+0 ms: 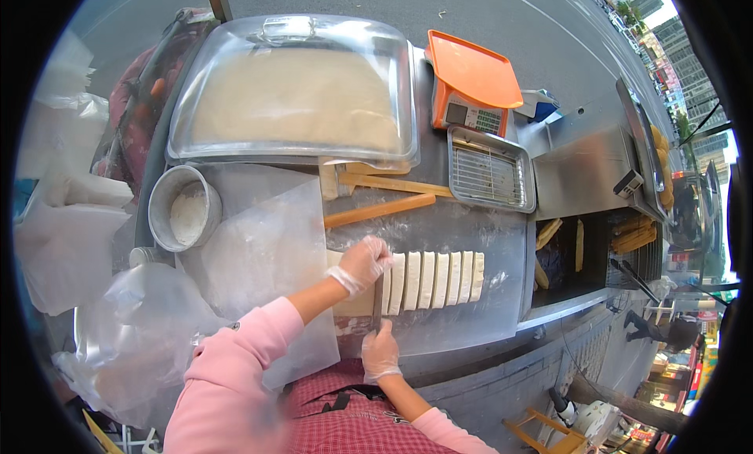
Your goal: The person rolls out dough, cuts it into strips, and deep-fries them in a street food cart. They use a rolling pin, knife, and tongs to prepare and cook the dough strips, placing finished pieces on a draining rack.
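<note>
My left hand (366, 260), in a clear plastic glove, presses on the far end of a long metal blade (378, 301). Gloved too, my right hand (380, 351) grips the near end of this cutter. The blade lies across a flat sheet of dough (355, 304), where the uncut part meets the strips. To its right, several narrow dough strips (427, 280) lie side by side with thin gaps between them. A plastic sheet partly covers the uncut dough at the left. A wooden rolling pin (379, 211) rests beyond the dough on the floured board.
Beyond the board stands a large tray of dough under a clear lid (294, 95). A metal flour pot (185, 208) is at left. At back right are an orange scale (473, 71) and a wire-rack tray (491, 171). The fryer (565, 260) holding fried dough sticks is at right, with tongs (632, 280).
</note>
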`<state>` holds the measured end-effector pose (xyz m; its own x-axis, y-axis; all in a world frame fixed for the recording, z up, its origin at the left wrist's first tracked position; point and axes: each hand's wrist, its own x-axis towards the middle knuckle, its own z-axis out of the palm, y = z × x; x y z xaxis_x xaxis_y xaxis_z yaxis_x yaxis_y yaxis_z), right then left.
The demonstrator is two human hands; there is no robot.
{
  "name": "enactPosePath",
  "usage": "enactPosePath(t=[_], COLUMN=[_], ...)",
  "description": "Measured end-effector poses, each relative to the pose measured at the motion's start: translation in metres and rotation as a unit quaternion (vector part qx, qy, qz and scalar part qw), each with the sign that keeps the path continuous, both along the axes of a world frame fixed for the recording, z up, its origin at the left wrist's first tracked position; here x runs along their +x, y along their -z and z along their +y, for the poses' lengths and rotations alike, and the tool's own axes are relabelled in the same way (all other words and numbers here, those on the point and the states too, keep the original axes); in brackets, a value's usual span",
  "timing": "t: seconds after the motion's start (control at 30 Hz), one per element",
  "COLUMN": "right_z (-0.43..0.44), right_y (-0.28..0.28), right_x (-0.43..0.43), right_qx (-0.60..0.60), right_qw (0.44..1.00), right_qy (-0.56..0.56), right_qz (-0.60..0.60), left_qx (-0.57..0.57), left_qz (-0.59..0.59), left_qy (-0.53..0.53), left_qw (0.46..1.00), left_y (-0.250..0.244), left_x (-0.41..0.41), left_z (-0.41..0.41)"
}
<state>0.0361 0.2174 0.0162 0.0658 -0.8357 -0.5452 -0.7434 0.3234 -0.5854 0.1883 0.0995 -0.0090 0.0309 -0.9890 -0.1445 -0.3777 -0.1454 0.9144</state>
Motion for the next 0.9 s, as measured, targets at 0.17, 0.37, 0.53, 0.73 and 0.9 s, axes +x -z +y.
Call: enactPosePath(t=[0.17,0.37,0.53,0.73,0.9], right_z=[0.005,-0.088,-0.215,-0.302,-0.301], right_y=[0.035,-0.053,-0.022,0.037,0.013], right_x=[-0.022,-0.106,-0.233,-0.244,-0.268], right_qx=[-0.069,-0.177,-0.364,-0.378,-0.400], right_qw=[0.994,0.946,0.816,0.813,0.822], right_qy=[-0.058,-0.185,-0.264,-0.337,-0.301], right_qz=[0.060,0.201,0.363,0.287,0.270], left_qx=[0.006,-0.087,-0.087,0.078,0.113], left_qz=[0.011,-0.313,-0.457,-0.513,-0.524], left_qy=[-0.001,-0.100,-0.028,-0.084,0.043], left_qw=[1.000,0.941,0.885,0.851,0.843], left_y=[-0.013,-0.026,0.003,0.065,-0.019], left_x=[-0.011,0.053,0.038,0.059,0.002], left_z=[-0.022,-0.062,-0.115,-0.124,-0.159])
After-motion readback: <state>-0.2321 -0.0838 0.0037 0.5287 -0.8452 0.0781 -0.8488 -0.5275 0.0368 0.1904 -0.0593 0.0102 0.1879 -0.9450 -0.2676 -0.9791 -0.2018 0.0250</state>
